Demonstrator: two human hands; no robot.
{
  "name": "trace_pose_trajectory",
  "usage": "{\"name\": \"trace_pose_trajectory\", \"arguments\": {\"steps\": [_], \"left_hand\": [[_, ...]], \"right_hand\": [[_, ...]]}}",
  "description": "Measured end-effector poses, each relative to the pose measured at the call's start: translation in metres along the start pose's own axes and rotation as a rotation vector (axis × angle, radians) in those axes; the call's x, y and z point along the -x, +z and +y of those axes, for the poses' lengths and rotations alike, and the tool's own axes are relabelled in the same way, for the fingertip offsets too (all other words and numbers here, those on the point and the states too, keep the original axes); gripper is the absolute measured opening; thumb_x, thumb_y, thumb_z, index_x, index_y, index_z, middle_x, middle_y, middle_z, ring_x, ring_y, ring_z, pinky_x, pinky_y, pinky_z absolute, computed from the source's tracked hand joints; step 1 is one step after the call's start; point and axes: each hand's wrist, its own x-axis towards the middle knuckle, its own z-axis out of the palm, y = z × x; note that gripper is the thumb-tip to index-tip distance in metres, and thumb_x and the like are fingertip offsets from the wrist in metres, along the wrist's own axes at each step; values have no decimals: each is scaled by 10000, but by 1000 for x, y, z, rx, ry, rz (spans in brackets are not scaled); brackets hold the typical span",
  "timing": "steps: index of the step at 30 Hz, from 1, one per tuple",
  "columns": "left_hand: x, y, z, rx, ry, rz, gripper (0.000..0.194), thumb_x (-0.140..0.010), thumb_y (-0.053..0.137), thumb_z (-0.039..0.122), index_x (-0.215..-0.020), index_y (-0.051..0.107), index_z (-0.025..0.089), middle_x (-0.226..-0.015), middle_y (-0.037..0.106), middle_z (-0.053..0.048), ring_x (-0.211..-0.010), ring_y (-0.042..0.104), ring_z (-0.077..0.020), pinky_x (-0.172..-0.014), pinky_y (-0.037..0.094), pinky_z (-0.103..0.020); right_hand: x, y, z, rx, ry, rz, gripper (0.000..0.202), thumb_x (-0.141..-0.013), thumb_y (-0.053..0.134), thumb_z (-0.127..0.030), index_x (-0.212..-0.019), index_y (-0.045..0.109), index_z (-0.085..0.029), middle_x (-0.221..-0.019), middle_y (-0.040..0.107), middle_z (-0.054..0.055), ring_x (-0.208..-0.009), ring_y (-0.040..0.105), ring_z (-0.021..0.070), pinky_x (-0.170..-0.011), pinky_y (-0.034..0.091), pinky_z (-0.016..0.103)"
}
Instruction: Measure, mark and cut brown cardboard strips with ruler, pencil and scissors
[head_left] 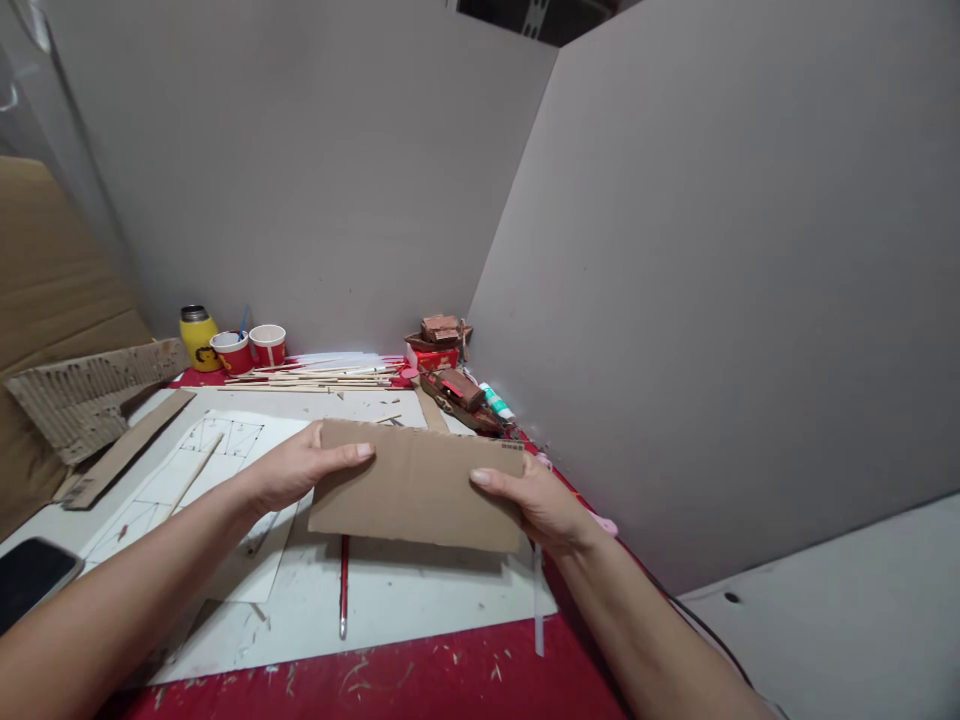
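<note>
A rectangular piece of brown cardboard (420, 490) is held up over the white work board (420, 610). My left hand (304, 465) grips its left end, thumb across the near face and fingers hidden behind. At the other end, my right hand (536, 495) pinches it the same way. Under the cardboard's lower edge lies a dark red pen (344, 590), partly covered. A translucent strip (538, 610) lies below my right hand. Sheets of paper with line drawings (225, 437) spread beneath my left forearm, with a thin wooden stick (195, 475) on them.
Thin wooden sticks (322, 380) lie in a pile at the back. Two paper cups (268, 347) and a yellow bottle (198, 340) stand behind, left. Brown model boats (457, 395) and a glue tube (496, 402) sit by the right wall. Corrugated cardboard (90, 395) and a phone (34, 580) are left.
</note>
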Motion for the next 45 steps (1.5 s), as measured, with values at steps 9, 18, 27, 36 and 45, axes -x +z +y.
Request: {"name": "trace_pose_trajectory", "arguments": {"steps": [9,18,27,36,45], "left_hand": [[-2,0,-1,71,-33,32,404,-745,832,411,-1070,731,193,-1033,766,-103,-911,714,-241,-772,572,-309],[-14,-8,-1,186,-45,164,348,-756,830,361,-998,737,129,-962,772,-130,-783,748,-202,-652,597,-247],[-19,-3,-11,217,22,202,258,-750,819,344,-806,655,153,-744,748,-57,-629,695,-122,-609,575,-206],[-15,13,-20,65,8,47,360,-725,804,477,-718,624,165,-529,618,5,-470,608,-128,-486,492,-225],[-13,28,-29,-26,39,89,468,-777,728,607,-670,606,167,-511,538,44,-422,449,-78,-437,356,-204]], "right_hand": [[-3,3,2,-49,35,25,473,-555,925,-342,-955,763,-149,-863,794,96,-704,738,229,-658,590,316],[-18,0,13,-206,-143,333,444,-640,885,-440,-1005,701,-267,-997,789,-8,-933,717,197,-835,575,298],[-4,17,16,-235,36,21,530,-688,803,-604,-1061,734,-235,-973,783,61,-927,709,252,-805,556,382],[-5,16,17,-15,59,-91,413,-692,851,-498,-937,777,-174,-785,757,40,-676,670,151,-662,510,264],[-3,24,33,-36,93,-150,389,-697,853,-485,-910,791,-166,-805,780,53,-713,702,158,-737,535,298]]}}
